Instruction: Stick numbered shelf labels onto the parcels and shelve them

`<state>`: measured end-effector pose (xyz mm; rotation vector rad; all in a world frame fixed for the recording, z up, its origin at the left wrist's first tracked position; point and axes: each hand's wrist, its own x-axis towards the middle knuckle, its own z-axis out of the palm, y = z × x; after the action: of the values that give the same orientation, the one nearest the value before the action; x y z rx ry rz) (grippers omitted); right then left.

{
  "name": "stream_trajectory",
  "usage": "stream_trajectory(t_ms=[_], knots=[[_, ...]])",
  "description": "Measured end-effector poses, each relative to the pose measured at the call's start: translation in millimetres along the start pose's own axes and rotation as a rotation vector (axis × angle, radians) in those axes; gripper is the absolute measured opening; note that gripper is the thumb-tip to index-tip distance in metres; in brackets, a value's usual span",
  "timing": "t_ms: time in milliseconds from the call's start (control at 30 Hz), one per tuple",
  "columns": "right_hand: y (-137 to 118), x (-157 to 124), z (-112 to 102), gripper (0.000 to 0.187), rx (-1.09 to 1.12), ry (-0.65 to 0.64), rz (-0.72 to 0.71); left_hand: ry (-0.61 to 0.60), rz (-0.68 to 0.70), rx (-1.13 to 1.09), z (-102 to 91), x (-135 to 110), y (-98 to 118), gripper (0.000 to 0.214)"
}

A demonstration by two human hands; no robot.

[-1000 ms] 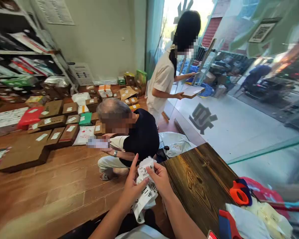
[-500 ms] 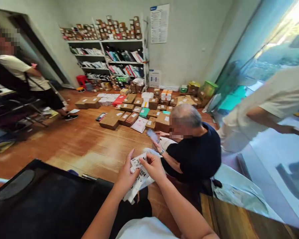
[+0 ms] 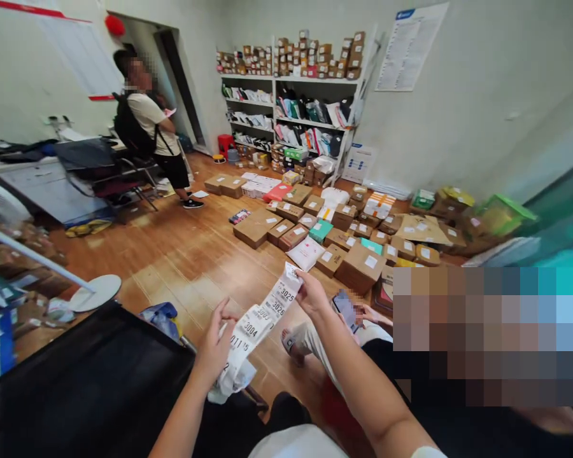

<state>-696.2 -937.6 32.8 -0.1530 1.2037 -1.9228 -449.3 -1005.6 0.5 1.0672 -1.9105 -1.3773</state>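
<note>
A long strip of white number labels (image 3: 256, 327) stretches on a slant between my hands, printed with numbers such as 3025, 3026 and 3004. My right hand (image 3: 312, 294) pinches its upper end. Lower down, my left hand (image 3: 214, 346) holds the strip along its edge, with the index finger lifted off. Below that hand, the rest of the strip hangs crumpled. Beyond it, many brown cardboard parcels (image 3: 256, 230) and a white pouch (image 3: 306, 254) lie on the wooden floor.
Shelves (image 3: 310, 79) with boxes and bagged parcels stand at the back wall. A person with a backpack (image 3: 132, 130) stands at left. Close on my right, another person sits holding a phone (image 3: 347, 310). A black surface (image 3: 90, 388) and a fan base (image 3: 95, 292) are at left.
My view has turned left. My right hand has drawn the strip's upper end up and away from my left hand, spreading out the labels that were bunched between both hands.
</note>
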Motion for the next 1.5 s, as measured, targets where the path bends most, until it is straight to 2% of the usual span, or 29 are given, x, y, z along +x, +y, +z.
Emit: stream_trajectory(t_ms=[67, 100, 200, 300, 400, 500, 567, 633, 767, 867, 933, 1033, 1100, 1167, 1233, 1333, 1400, 1500], knots=[[2, 34, 7, 0.014, -0.001, -0.008, 0.019, 0.16, -0.007, -0.059, -5.3, 5, -15, 0.058], [5, 49, 11, 0.014, 0.001, -0.013, 0.024, 0.2, -0.046, -0.1, -6.0, 9, -22, 0.057], [13, 92, 30, 0.016, 0.009, -0.029, 0.027, 0.173, -0.271, -0.308, -3.2, 32, -39, 0.048], [20, 143, 60, 0.022, 0.009, -0.062, 0.024, 0.179, -0.423, -0.562, -2.9, 80, -55, 0.043], [29, 214, 103, 0.027, 0.009, -0.115, 0.017, 0.287, -0.424, -0.682, -16.8, 153, -79, 0.043], [46, 304, 160, 0.031, 0.013, -0.139, 0.008, 0.348, -0.37, -0.566, -48.8, 251, -109, 0.043], [62, 370, 205, 0.032, 0.02, -0.124, 0.012, 0.369, -0.332, -0.387, -77.2, 328, -125, 0.044], [78, 435, 252, 0.032, 0.034, -0.097, 0.028, 0.357, -0.298, -0.211, -107.4, 408, -132, 0.047], [99, 547, 335, 0.031, 0.079, -0.059, 0.068, 0.305, -0.231, 0.05, -162.4, 548, -119, 0.046], [101, 611, 375, 0.029, 0.088, -0.087, 0.155, 0.248, -0.154, 0.17, -194.7, 628, -107, 0.041], [100, 651, 393, 0.027, 0.084, -0.118, 0.226, 0.19, -0.104, 0.154, -212.6, 679, -106, 0.041], [101, 725, 417, 0.022, 0.105, -0.139, 0.275, 0.156, -0.076, -0.05, -237.0, 770, -119, 0.039], [105, 789, 439, 0.017, 0.132, -0.139, 0.271, 0.162, -0.091, -0.206, -252.8, 846, -135, 0.037], [109, 864, 470, 0.014, 0.153, -0.138, 0.26, 0.166, -0.129, -0.29, -269.1, 931, -154, 0.042], [113, 942, 510, 0.013, 0.167, -0.142, 0.248, 0.166, -0.173, -0.341, -286.3, 1017, -169, 0.047], [114, 1055, 582, 0.017, 0.174, -0.163, 0.227, 0.19, -0.228, -0.398, -315.0, 1139, -179, 0.051], [112, 1123, 635, 0.02, 0.169, -0.176, 0.21, 0.23, -0.252, -0.407, -337.4, 1211, -180, 0.052], [111, 1215, 714, 0.019, 0.147, -0.18, 0.181, 0.286, -0.271, -0.381, -377.8, 1306, -188, 0.051]])
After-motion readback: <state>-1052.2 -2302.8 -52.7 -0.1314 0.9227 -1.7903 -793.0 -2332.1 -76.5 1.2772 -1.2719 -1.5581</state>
